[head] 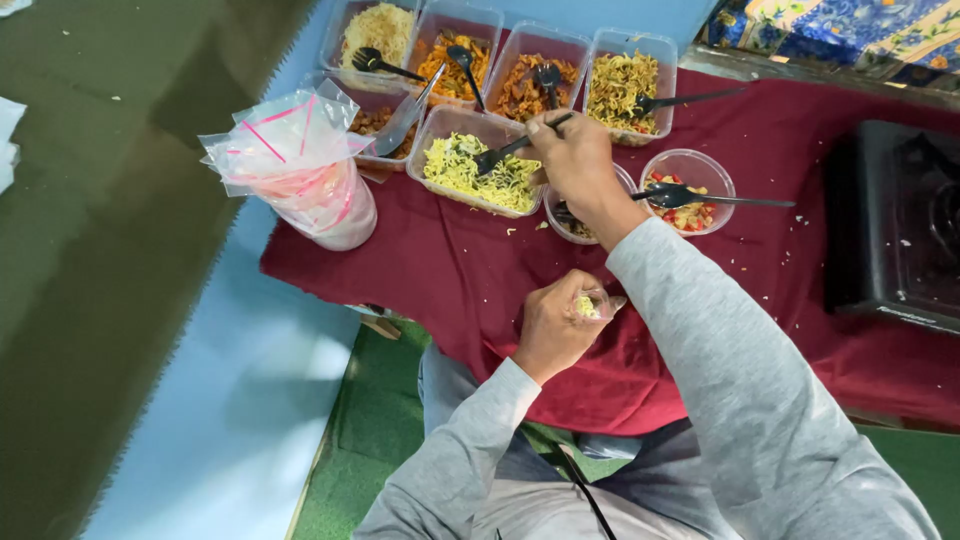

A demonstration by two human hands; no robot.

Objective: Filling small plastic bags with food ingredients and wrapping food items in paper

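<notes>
Both hands are busy: right hand (575,160) grips a black fork (505,152) in yellow noodles (470,170); left hand (555,325) pinches a small bag (597,303), best kept open and steady.

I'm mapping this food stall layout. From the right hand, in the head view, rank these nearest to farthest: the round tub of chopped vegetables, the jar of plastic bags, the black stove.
From the right hand:
1. Round tub of chopped vegetables, just to its right.
2. Jar of plastic bags, off to the left at the cloth's edge.
3. Black stove, far right.
</notes>
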